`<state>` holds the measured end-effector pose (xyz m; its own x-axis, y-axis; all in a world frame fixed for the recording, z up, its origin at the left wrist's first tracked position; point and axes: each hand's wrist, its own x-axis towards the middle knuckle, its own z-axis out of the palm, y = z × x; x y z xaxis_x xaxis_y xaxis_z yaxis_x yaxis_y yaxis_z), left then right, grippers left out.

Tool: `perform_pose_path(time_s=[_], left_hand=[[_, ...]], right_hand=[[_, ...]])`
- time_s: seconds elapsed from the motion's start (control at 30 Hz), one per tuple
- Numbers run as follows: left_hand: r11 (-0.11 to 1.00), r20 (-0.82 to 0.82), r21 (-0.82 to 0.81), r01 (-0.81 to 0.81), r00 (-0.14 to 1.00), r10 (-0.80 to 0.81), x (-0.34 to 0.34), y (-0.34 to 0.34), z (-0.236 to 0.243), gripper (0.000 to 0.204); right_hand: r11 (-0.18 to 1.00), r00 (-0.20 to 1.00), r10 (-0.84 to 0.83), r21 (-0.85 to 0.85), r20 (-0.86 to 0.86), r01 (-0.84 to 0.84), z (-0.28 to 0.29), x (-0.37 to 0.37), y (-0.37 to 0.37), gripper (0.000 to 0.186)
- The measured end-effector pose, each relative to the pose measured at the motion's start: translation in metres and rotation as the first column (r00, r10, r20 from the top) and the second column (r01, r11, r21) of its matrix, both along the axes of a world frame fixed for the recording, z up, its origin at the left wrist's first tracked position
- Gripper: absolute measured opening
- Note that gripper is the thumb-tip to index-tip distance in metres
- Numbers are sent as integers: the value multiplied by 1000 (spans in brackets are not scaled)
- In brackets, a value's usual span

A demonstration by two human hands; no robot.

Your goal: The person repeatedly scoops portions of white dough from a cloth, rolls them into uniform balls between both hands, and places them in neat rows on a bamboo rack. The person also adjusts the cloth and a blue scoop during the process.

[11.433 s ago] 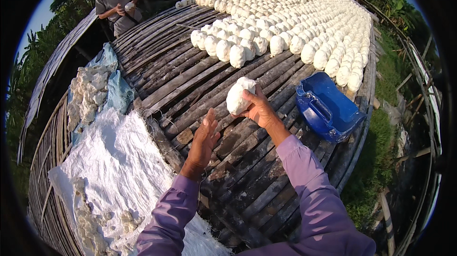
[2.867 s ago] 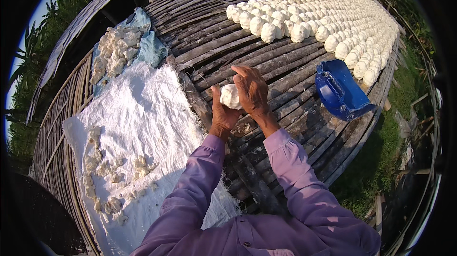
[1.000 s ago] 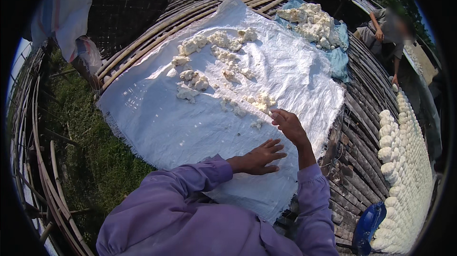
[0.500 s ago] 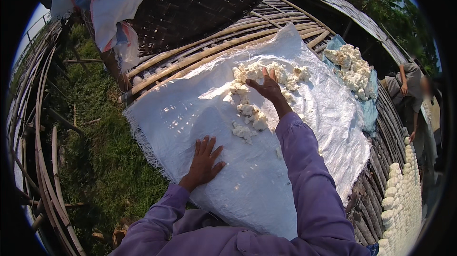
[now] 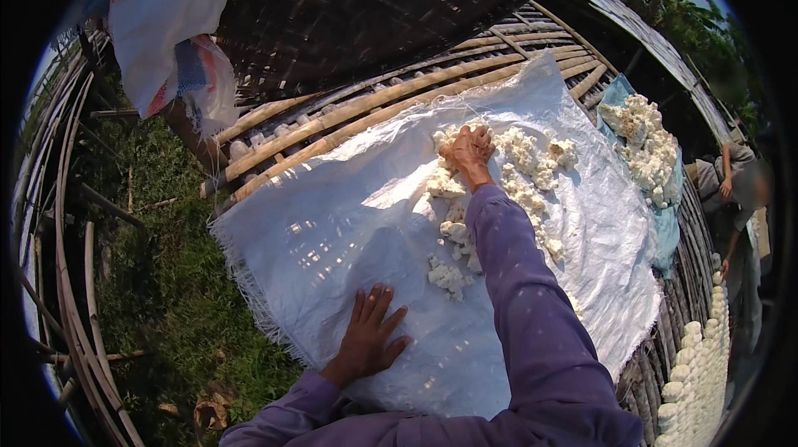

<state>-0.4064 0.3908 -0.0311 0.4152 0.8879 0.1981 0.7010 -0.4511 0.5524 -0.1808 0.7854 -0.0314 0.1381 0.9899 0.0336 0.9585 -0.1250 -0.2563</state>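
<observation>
Crumbly, off-white clumps [image 5: 524, 156] of what looks like a moist, starchy mass lie loosely on a white woven plastic sheet [image 5: 324, 272] with frayed edges. At the far left end of this heap is my right hand [image 5: 471, 154], its fingers curled down into the clumps and partly hidden by them. My left hand [image 5: 368, 337] rests flat on the nearer left part of the sheet, fingers spread, holding nothing. A few smaller pieces [image 5: 449, 277] sit between the two hands.
Bamboo poles [image 5: 316, 135] form the platform beneath the sheet. A large dark woven tray [image 5: 349, 15] overhangs the far side. On the right are another heap [image 5: 644, 144] on blue cloth, rows of white lumps [image 5: 690, 380], and a person [image 5: 736, 189]. Grass [image 5: 183, 281] grows at left.
My right hand has shifted toward the heap's far left end, and its spread fingers have curled into the clumps. The left hand stays flat on the sheet. The whole view has tilted slightly.
</observation>
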Motion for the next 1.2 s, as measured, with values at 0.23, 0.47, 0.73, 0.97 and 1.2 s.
perform_pose_path(time_s=[0.23, 0.47, 0.73, 0.97, 1.2], left_hand=[[999, 14, 43, -12, 1000, 11, 1, -2, -1, 56], [998, -16, 59, 12, 1000, -11, 2, 0, -5, 54], [999, -8, 36, 6, 1000, -5, 3, -1, -5, 54], [997, -24, 72, 32, 999, -30, -2, -2, -5, 55], [788, 835, -514, 339, 406, 371, 50, 60, 46, 76]], right_hand=[[999, 495, 32, 32, -868, -8, 46, 68, -11, 69], [932, 274, -159, -236, -949, -274, 88, 165, -127, 75], [983, 981, 181, 17, -68, -181, 27, 22, -244, 76], [985, 991, 132, 112, 7, -132, -1, 3, -230, 58], [993, 163, -73, -57, -984, 100, 62, 58, -246, 72]])
